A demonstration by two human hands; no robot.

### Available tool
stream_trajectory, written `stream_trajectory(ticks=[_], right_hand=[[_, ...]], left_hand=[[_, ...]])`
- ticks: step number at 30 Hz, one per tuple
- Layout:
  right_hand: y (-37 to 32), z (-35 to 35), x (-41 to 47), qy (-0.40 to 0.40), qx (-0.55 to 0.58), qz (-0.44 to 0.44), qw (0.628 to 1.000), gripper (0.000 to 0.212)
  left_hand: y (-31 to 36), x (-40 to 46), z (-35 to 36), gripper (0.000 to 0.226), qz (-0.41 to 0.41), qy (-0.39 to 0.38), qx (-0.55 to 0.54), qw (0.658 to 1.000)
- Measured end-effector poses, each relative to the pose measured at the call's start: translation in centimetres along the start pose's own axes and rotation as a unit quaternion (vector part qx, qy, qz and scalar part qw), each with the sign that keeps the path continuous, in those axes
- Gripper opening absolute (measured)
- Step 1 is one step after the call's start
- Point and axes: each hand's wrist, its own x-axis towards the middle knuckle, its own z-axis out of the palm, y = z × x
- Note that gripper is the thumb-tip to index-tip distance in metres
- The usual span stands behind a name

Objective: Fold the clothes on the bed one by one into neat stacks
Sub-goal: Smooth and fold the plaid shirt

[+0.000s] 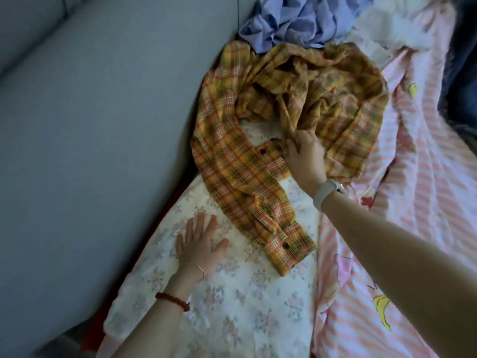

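Observation:
A yellow and orange plaid shirt (289,104) lies crumpled in the middle of the bed, one long sleeve (247,192) trailing toward me with its buttoned cuff near the centre. My right hand (304,156) grips a bunched fold of the shirt next to the other cuff. My left hand (198,241) lies flat with fingers spread on the white floral sheet (232,306), just left of the trailing sleeve and apart from it. A crumpled light blue garment (296,19) sits behind the plaid shirt at the top.
A grey padded headboard or wall (90,125) runs along the left of the bed. A pink striped quilt (426,202) with cartoon prints covers the right side. White cloth (402,19) lies at the top right, with dark fabric at the far right edge.

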Motion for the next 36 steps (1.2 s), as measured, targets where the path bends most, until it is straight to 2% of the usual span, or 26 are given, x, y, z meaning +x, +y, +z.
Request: stream_trajectory(ticks=[3, 6, 8, 12, 14, 17, 21, 24, 26, 30, 32, 34, 36], right_hand=[[-0.4, -2.9, -4.6, 0.023, 0.034, 0.003, 0.999, 0.020], [-0.8, -6.4, -9.6, 0.028, 0.058, 0.018, 0.998, 0.023], [-0.6, -9.2, -13.4, 0.019, 0.071, 0.035, 0.997, 0.021], [1.2, -16.1, -22.2, 0.021, 0.054, 0.040, 0.998, 0.013], [2.8, -20.1, -26.5, 0.014, 0.040, 0.039, 0.998, 0.013], [6.2, -26.2, -32.5, -0.002, 0.014, 0.068, 0.998, 0.016], [10.8, -34.2, -40.3, 0.044, -0.003, 0.108, 0.993, 0.019], [14.2, -39.7, -46.0, 0.109, -0.014, 0.159, 0.981, 0.021], [16.7, -43.8, -49.8, 0.169, -0.040, 0.198, 0.965, 0.022], [20.7, -49.6, -54.9, 0.311, -0.062, 0.288, 0.904, 0.028], [22.3, -50.4, -56.5, 0.290, -0.093, 0.315, 0.899, 0.029], [23.5, -49.7, -57.2, 0.197, -0.138, 0.344, 0.908, 0.039], [23.3, -48.2, -57.4, 0.109, -0.093, 0.330, 0.933, 0.057]], left_hand=[[2.1, -3.0, -1.8, 0.057, -0.002, 0.082, -0.088, 0.993], [5.9, -7.2, -3.5, 0.054, 0.062, 0.166, -0.241, 0.954], [8.9, -10.0, -4.3, 0.057, 0.146, 0.184, -0.248, 0.940], [14.4, -14.7, -4.6, 0.062, 0.269, 0.181, -0.173, 0.930], [16.9, -17.0, -3.7, 0.066, 0.312, 0.160, -0.117, 0.929], [20.2, -20.3, -0.7, 0.073, 0.351, 0.093, 0.039, 0.931], [25.6, -25.2, 5.3, 0.072, 0.366, -0.003, 0.182, 0.913], [30.2, -30.3, 10.3, 0.047, 0.382, -0.072, 0.143, 0.910], [33.2, -34.9, 13.8, 0.032, 0.421, -0.108, 0.105, 0.895], [37.6, -41.7, 18.9, 0.028, 0.494, -0.126, 0.030, 0.860], [39.5, -43.3, 20.1, 0.030, 0.492, -0.113, 0.015, 0.863], [40.6, -43.8, 20.9, 0.024, 0.463, -0.114, 0.016, 0.879], [40.9, -43.9, 21.6, 0.011, 0.420, -0.139, -0.028, 0.897]])
